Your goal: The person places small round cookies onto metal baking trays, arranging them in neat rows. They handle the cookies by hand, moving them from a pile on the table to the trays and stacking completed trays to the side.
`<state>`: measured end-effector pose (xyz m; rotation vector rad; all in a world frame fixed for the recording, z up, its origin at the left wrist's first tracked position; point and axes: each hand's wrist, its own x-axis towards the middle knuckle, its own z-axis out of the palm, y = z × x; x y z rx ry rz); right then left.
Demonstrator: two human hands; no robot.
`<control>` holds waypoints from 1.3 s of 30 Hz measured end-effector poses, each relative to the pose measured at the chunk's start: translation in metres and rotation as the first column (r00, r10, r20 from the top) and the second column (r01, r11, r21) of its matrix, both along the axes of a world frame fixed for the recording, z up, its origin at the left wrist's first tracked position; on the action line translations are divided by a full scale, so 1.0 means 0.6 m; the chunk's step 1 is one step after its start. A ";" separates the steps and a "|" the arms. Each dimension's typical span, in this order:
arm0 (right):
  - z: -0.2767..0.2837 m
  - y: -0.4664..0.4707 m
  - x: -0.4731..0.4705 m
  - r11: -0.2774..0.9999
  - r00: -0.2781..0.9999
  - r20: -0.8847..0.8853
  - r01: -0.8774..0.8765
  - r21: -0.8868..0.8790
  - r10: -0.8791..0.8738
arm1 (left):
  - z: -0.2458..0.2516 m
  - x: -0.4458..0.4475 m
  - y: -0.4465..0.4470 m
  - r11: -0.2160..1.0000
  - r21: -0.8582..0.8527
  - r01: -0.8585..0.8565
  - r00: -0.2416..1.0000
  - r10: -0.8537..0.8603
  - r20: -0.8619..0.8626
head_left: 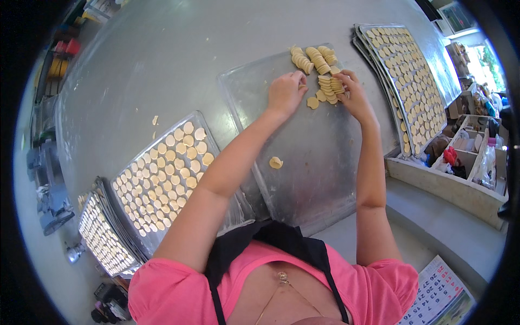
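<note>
My left hand (pixel 287 93) is closed around a pale dough piece, just left of a row of overlapping dough rounds (pixel 326 87). At that row's right side, the fingers of my right hand (pixel 352 91) grip a short stack of dough rounds (pixel 336 85). Further stacks of dough rounds (pixel 317 60) lie at the far end of the metal tray (pixel 308 174) before me. One loose dough round (pixel 312 102) rests near my left hand, and another, with an uneven surface (pixel 276 163), lies nearer my body.
To the left, a metal tray (pixel 198 118) bears many spaced dough rounds; a lower pile of filled trays (pixel 106 233) is beside it. Stacked trays of rounds (pixel 406 87) stand at the right, by a divided wooden box (pixel 443 185). Dough scraps (pixel 155 120) lie on the metal table (pixel 170 61).
</note>
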<state>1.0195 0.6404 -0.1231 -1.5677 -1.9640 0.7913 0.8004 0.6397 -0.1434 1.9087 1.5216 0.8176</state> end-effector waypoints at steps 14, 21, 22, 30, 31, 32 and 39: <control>0.009 -0.231 -0.232 0.799 0.303 -0.808 -0.189 -0.571 -0.506 | 0.108 -0.377 -0.339 0.896 -0.226 -0.382 0.888 0.423 0.179; 0.028 -0.373 -0.427 0.768 0.823 -0.561 -0.412 -0.491 0.083 | 0.099 -0.428 -0.475 0.875 -0.431 -0.223 0.931 0.322 0.172; 0.029 -0.381 -0.440 0.812 0.851 -0.490 -0.415 -0.411 0.188 | 0.095 -0.429 -0.483 0.874 -0.440 -0.207 0.920 0.326 0.215; 0.033 -0.403 -0.478 0.909 0.884 -0.287 -0.407 -0.090 0.368 | 0.072 -0.427 -0.492 0.992 -0.045 -0.121 0.990 0.117 -0.073; 0.036 -0.403 -0.473 0.911 0.887 -0.277 -0.405 -0.078 0.371 | 0.071 -0.424 -0.492 0.993 -0.046 -0.107 0.993 0.105 -0.054; 0.039 -0.403 -0.466 0.917 0.899 -0.278 -0.381 -0.115 0.339 | 0.069 -0.420 -0.492 0.995 -0.037 -0.097 0.993 0.094 -0.076; 0.044 -0.400 -0.436 0.939 0.955 -0.238 -0.236 -0.251 0.176 | 0.065 -0.399 -0.487 0.992 0.009 -0.127 0.978 0.126 -0.168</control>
